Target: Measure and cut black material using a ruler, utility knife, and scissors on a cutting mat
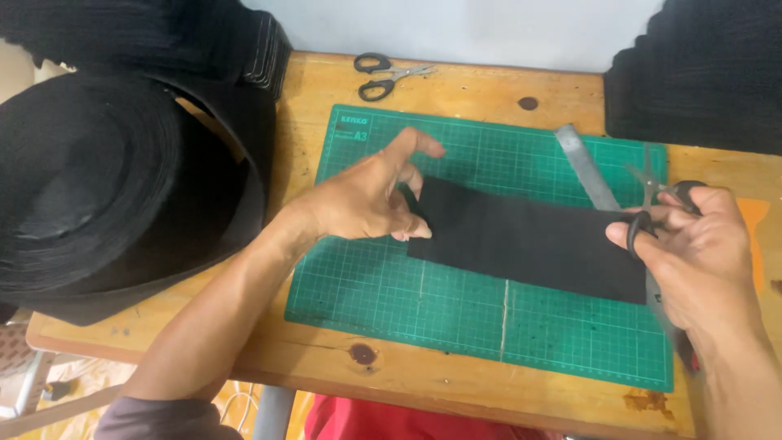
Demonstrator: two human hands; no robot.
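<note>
Black strip (529, 240) of wide webbing lies flat across the green cutting mat (456, 318), running from mat centre to its right edge. Left hand (366, 200) pins the strip's left end, fingertips curled down onto the fabric, thumb lifted; not closed around anything, just pressing. Right hand (700, 244) is closed around the handles of scissors (656, 195), fingers through the black loops, blades pointing up and away over the strip's right end. Can't tell if the blades are parted or together, too small and partly hidden by the fingers.

Metal ruler (586, 167) lies slanted on the mat, its lower end touching or just beside the strip's top edge near the scissors. Second pair of scissors (387, 77) rests unused on the wooden table (326, 367) above the mat. Big roll of black webbing (106, 187) sits left of the mat, well apart from the cut end. More black fabric stacked at top right (705, 73).

Judgement on doing the cut well: keep the left hand pressing so the strip stays flat and taut, line the blades square to the strip using the mat grid, keep fingers clear of the blade path, and cut in one clean closing stroke so the edge doesn't fray or skew.
</note>
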